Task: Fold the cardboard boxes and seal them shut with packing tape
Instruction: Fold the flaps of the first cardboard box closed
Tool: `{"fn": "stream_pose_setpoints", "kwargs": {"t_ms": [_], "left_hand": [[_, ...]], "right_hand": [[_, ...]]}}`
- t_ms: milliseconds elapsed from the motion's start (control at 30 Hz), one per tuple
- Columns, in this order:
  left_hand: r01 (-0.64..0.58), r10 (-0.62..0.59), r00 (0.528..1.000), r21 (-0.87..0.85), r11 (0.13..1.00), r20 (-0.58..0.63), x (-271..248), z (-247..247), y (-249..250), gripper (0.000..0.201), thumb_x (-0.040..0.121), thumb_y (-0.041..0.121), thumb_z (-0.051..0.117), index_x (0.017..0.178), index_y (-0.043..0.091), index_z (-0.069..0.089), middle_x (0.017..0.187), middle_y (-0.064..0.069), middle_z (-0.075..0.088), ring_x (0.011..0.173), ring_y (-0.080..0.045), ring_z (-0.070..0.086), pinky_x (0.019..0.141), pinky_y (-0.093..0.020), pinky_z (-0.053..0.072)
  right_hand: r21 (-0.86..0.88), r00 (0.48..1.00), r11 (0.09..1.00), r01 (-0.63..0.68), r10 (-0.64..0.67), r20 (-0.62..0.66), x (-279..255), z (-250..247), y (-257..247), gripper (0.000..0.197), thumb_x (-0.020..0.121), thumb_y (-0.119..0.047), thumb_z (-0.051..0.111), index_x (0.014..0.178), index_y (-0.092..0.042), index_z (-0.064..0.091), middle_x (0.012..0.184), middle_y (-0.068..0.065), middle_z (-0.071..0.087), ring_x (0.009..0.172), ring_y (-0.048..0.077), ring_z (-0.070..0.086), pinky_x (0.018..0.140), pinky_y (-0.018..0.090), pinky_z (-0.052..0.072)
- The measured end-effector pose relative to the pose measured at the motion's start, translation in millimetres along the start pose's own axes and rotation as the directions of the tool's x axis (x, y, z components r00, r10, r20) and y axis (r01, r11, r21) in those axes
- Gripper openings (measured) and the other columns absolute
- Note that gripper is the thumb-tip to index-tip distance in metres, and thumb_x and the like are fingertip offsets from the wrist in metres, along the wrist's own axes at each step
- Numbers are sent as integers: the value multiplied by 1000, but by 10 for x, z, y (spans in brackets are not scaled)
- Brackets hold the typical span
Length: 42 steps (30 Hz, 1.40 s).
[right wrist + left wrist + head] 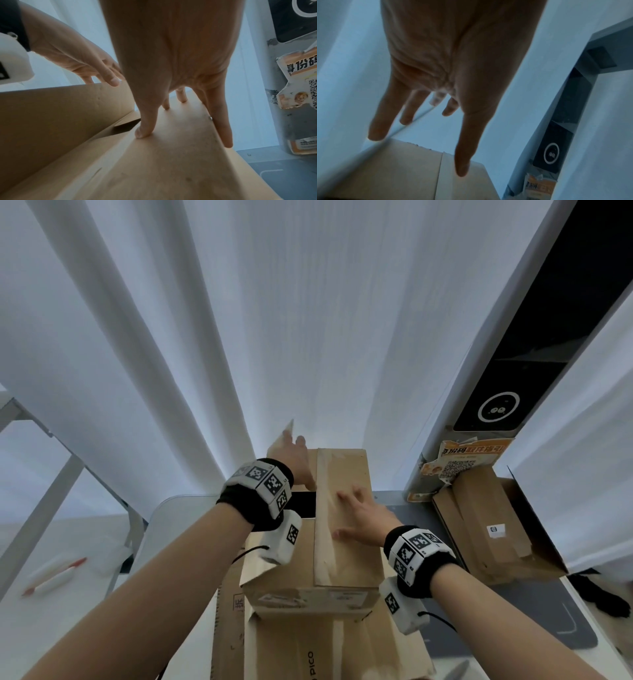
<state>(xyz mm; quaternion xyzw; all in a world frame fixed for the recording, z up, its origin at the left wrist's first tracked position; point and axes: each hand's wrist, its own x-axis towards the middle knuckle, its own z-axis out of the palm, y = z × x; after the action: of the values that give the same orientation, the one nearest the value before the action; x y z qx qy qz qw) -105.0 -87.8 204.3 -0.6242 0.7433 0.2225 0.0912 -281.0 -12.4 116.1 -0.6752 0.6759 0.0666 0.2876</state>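
Head view: second carton (pixel 493 525) beside box (pixel 346 542).

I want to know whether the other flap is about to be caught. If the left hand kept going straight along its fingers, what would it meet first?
Probably the raised flap: the left hand already reaches its top edge with straight fingers. Past it hangs only the white curtain; depth there is unclear.

A cardboard box (pixel 346 529) stands on flattened cardboard (pixel 308 652) on the counter (pixel 178 508). A second box (pixel 493 525) lies to its right. A pen (pixel 51 577), possibly, lies far left.
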Motion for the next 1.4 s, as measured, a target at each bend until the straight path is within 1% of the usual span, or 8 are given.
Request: {"fn": "stream_pose_setpoints", "kwargs": {"t_ms": [200,367,533,800,967,1100,1233,1400], "left_hand": [[-124,128,983,-37,992,134,-29,404,196,94,84,28,76,153,6,17,143,-14,48,128,-29,49,102,-39,45],[-151,120,970,142,978,210,-5,605,194,82,83,34,78,147,7,35,147,-10,46,134,-27,45,109,-40,41],[-167,107,966,248,954,236,48,641,181,69,76,40,82,129,7,52,129,-10,57,119,-27,55,101,-41,48],[-163,132,977,189,968,167,101,807,158,101,71,52,83,147,9,33,145,-11,46,132,-30,47,107,-46,44],[-85,65,989,149,985,132,135,935,210,104,79,74,59,152,12,21,149,-14,34,131,-34,45,106,-46,43],[10,-24,995,142,990,93,150,1011,285,107,80,83,43,156,15,10,157,-23,19,141,-41,29,114,-51,32],[104,-113,986,77,992,120,227,973,405,115,74,91,38,157,20,4,156,-24,24,137,-42,37,111,-50,36],[118,-116,990,-18,993,82,253,901,531,126,68,92,46,156,11,4,143,-16,49,128,-39,49,106,-48,42]], "right_hand": [[-15,1000,1000,2,-2,-6,-2,8,10,89,86,-58,65,154,-36,13,164,-2,-3,138,36,40,109,51,40],[-26,1000,1000,4,-4,-9,-1,47,33,86,86,-58,65,152,-37,14,164,-3,-4,136,37,41,107,51,41],[-32,1000,999,-6,6,-3,-1,50,29,86,87,-59,63,153,-37,13,165,-4,-9,140,37,37,109,51,38],[-51,999,999,-2,4,53,-5,40,11,81,99,-50,50,158,-32,-2,164,-6,-23,148,33,24,116,51,27],[155,998,986,54,-58,23,-4,28,113,81,102,-28,51,159,-21,-5,166,-1,-14,151,26,18,119,37,20],[555,975,827,96,34,-219,-71,125,188,88,97,-16,60,158,-23,-3,164,7,11,150,27,19,119,41,25],[812,971,582,-40,215,-106,-85,136,238,57,103,-15,43,156,-21,24,142,10,51,121,28,57,98,49,53],[930,964,367,-32,259,-68,-143,166,249,36,106,-20,36,136,-21,55,124,4,65,108,22,65,88,39,56]]}}
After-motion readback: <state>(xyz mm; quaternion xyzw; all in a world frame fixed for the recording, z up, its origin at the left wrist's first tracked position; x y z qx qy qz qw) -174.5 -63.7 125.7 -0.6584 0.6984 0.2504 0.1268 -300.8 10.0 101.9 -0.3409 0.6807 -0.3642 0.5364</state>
